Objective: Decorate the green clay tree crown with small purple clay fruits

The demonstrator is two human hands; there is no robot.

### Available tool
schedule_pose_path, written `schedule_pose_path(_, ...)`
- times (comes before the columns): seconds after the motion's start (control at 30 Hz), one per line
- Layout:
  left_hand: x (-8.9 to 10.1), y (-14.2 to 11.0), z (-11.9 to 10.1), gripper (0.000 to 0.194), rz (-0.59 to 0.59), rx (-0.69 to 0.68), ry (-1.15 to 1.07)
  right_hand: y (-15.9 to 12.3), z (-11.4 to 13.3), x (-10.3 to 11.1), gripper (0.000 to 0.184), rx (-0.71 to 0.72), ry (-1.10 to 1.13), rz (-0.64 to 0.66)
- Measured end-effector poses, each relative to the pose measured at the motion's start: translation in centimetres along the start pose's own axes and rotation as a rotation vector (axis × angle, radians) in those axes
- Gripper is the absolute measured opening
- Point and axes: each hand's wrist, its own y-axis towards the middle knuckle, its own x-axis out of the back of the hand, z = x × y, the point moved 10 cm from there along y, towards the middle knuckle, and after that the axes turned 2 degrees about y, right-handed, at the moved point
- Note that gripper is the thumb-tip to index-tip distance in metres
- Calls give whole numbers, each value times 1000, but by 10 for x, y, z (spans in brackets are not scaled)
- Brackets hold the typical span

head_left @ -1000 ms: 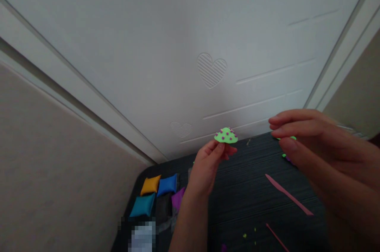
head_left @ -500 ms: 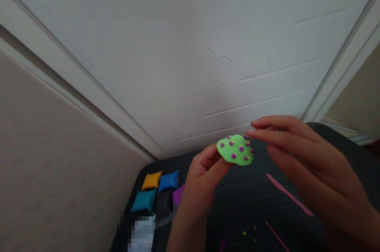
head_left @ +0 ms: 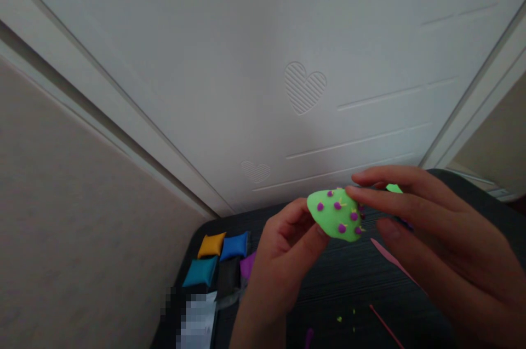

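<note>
My left hand (head_left: 279,256) is closed on a light green modelling-clay cap (head_left: 329,220), pinching it from beneath and the left side. The cap is domed and dotted with purple balls, many bearing small yellow bits. My right hand (head_left: 435,234) is beside it, fingers stretched out and apart. One right fingertip meets the upper right edge of the cap, seemingly touching it. Between the right fingers shows a bright green patch (head_left: 394,188), mostly hidden. Under the right hand lies a pink plastic clay knife (head_left: 390,257), partly covered.
On the dark table (head_left: 320,289) lie a thin red stick (head_left: 386,326), tiny yellow crumbs (head_left: 339,319) and a purple piece (head_left: 309,337). At left are orange (head_left: 211,245), blue (head_left: 234,246), teal (head_left: 200,271), black (head_left: 228,276) and purple packets (head_left: 247,265). Behind stands a white panel (head_left: 205,64).
The green cap has shifted slightly right and turned in my left hand. My right fingertip has come onto its edge, and a green patch now shows behind the right fingers.
</note>
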Motion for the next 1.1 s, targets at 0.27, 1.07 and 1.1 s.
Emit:
schedule_pose_path(0.27,0,1,4,23,-38,22,-15,-2,1,1,39,-4,12,-29)
schedule_pose_path(1.07,33,3,3,27,-298,43,325,-15,-87,64,22,-230,1599,-604)
schedule_pose_path(1.1,32,3,4,28,-292,46,348,-13,-87,64,22,-217,1673,-583)
